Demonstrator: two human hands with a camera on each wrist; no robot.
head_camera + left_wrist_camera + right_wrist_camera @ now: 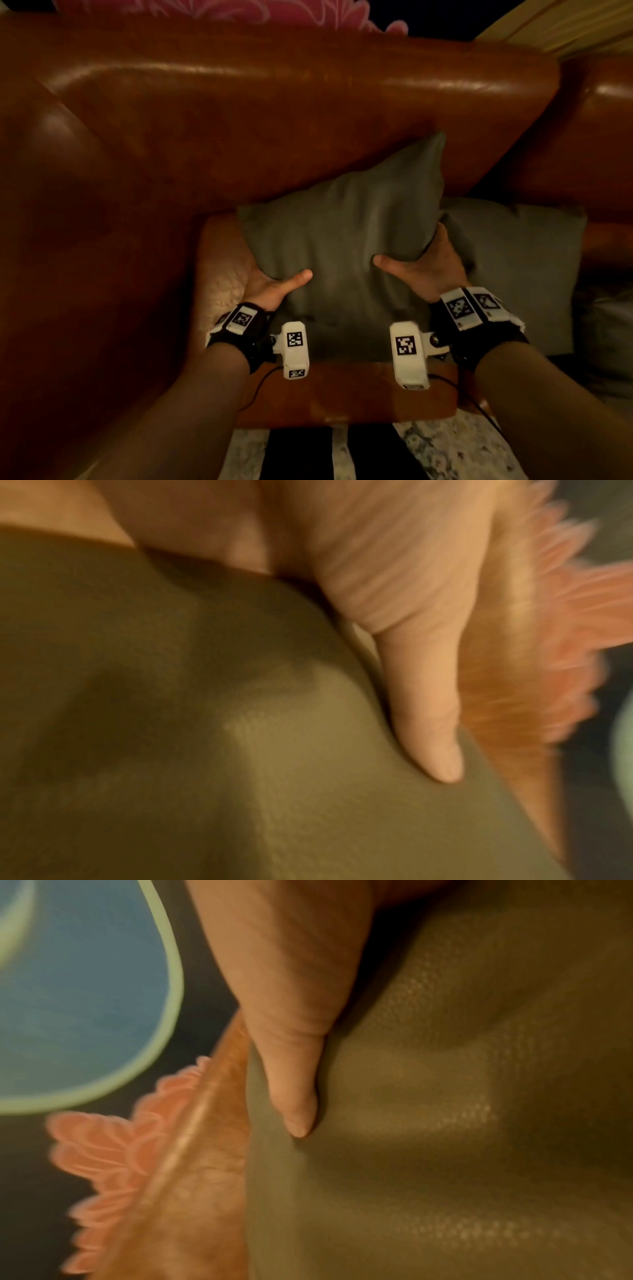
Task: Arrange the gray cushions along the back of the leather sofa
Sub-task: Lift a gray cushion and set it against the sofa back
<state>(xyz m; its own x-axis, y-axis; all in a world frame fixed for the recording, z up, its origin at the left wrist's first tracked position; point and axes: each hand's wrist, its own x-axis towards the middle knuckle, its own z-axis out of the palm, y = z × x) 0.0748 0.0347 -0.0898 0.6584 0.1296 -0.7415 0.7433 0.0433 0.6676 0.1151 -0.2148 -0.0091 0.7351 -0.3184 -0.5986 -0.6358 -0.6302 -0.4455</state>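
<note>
item: gray cushion [342, 233], gripped by my left hand [270, 291] and right hand [424, 263], thumbs pressing; next, seat against sofa back [274, 113].

Head view: a gray cushion [342, 233] leans tilted against the backrest of the brown leather sofa [239, 113], its lower edge on the seat. The left hand [270, 287] and right hand [424, 263] grip its two lower sides, thumbs on the front face. A second gray cushion [520, 267] lies just beside it, to the right.
</note>
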